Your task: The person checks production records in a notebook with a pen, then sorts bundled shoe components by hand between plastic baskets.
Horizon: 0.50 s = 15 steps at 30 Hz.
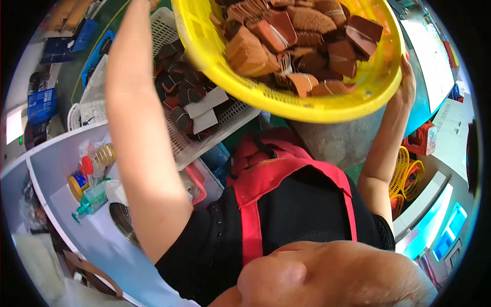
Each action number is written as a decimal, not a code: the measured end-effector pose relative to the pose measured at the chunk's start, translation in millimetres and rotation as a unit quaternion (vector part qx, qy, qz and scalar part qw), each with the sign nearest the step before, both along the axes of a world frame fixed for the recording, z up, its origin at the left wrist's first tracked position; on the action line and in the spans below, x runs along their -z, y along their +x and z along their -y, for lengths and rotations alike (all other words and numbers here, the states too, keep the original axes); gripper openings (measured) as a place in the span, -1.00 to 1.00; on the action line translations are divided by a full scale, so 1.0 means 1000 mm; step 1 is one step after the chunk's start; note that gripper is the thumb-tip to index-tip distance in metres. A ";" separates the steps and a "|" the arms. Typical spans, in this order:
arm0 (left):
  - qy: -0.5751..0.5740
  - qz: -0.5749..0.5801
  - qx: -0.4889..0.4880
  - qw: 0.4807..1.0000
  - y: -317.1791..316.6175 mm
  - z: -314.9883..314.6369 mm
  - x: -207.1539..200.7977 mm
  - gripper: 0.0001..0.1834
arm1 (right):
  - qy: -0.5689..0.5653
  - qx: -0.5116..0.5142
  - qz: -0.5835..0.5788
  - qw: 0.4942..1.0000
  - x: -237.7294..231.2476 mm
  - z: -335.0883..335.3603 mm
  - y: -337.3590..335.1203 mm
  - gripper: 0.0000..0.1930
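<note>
A round yellow plastic basket is raised in front of me, tilted so that its contents show. Inside are banded bundles of brown and reddish-brown flat pieces, which look like leather or a similar sheet material. My right hand grips the basket's right rim, its fingers partly hidden behind it. My left arm reaches up to the left of the basket, and its hand is cut off by the top edge. Below the basket's left side, a white slatted crate holds darker banded bundles with pale paper slips on top.
To the left, a light-coloured shelf bears a green pump bottle and a red-capped jar. A grey cylindrical container stands under the basket. Several yellow baskets and a red container are at the right.
</note>
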<state>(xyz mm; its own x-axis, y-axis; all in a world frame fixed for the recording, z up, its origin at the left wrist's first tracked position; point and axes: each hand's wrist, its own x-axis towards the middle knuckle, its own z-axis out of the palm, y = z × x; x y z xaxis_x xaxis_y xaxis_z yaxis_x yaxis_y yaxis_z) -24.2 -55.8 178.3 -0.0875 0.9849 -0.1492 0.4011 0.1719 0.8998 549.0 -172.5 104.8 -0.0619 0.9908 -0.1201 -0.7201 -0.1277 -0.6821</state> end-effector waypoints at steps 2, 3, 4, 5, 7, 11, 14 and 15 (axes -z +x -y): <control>-0.028 -0.076 -0.007 0.997 -0.004 -0.017 -0.001 -0.25 | -0.021 0.035 0.026 0.999 0.018 -0.045 -0.001 -0.64; -0.048 -0.112 0.005 0.993 0.013 -0.007 -0.015 -0.22 | -0.059 0.072 0.025 0.995 0.021 -0.066 0.002 -0.65; -0.026 -0.122 -0.016 0.992 0.007 -0.001 -0.017 -0.19 | -0.046 0.044 0.007 0.998 0.021 -0.091 -0.004 -0.66; 0.008 -0.075 -0.076 0.994 -0.005 0.014 -0.010 -0.19 | -0.036 0.017 -0.013 0.999 0.018 -0.111 -0.013 -0.66; 0.081 -0.144 -0.064 0.984 -0.150 0.051 0.054 -0.54 | -0.068 0.079 0.027 0.994 -0.027 -0.136 -0.115 -0.65; -0.059 -0.349 -0.139 0.925 -0.193 0.189 0.151 -0.34 | 0.007 0.057 0.063 0.996 -0.013 -0.196 -0.131 -0.60; -0.150 -0.446 -0.242 0.849 -0.224 0.329 0.228 -0.25 | -0.003 0.127 0.062 0.990 0.008 -0.221 -0.128 -0.62; -0.186 -0.458 -0.259 0.830 -0.203 0.360 0.242 -0.19 | 0.020 0.187 0.113 0.976 0.027 -0.207 -0.117 -0.63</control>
<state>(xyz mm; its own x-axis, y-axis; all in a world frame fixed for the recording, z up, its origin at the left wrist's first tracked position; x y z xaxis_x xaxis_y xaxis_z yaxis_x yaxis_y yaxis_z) -227.3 -416.2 -63.7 -0.7297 0.6800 -0.0717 0.6724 0.7327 0.1050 432.1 34.4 77.3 0.3286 0.9432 -0.0499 -0.5421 0.1451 -0.8277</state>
